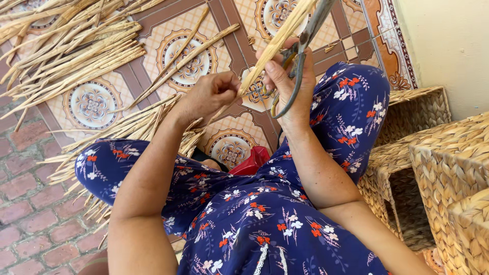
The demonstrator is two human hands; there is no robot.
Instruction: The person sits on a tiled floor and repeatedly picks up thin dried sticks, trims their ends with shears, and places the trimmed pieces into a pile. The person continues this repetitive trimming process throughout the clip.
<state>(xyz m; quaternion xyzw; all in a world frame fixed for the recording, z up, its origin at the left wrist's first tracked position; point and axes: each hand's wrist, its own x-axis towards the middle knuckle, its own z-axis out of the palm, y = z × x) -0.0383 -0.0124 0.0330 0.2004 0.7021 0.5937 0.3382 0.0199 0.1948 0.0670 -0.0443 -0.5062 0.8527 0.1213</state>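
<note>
The person sits with knees apart in dark blue trousers with red and white flowers (351, 112). Both hands are up in front, over a patterned floor of orange and brown tiles (168, 30).

The right hand (290, 86) is closed around a long, flat, pale yellow dried stalk (277, 43). The stalk runs up from this hand and goes out of the top edge of the view. The same hand also holds a pair of grey metal scissors (300, 56), with fingers through the handle loops. The blades point up along the stalk and look nearly closed.

The left hand (211, 94) is just to the left of the right hand. Its fingers are pinched shut on the low end of the same stalk. The two hands are very near each other but do not touch.

Left of the hands, a big loose pile of more dried stalks (71, 56) lies on the tiles. More of them lie under the left knee. Between the pile and the hands there is some bare tile.

Right of the right hand, a stack of woven straw baskets (448, 168) sits close by the right knee. A cream wall (448, 46) stands behind the baskets. A small red thing (252, 160) shows below the hands, between the knees.
</note>
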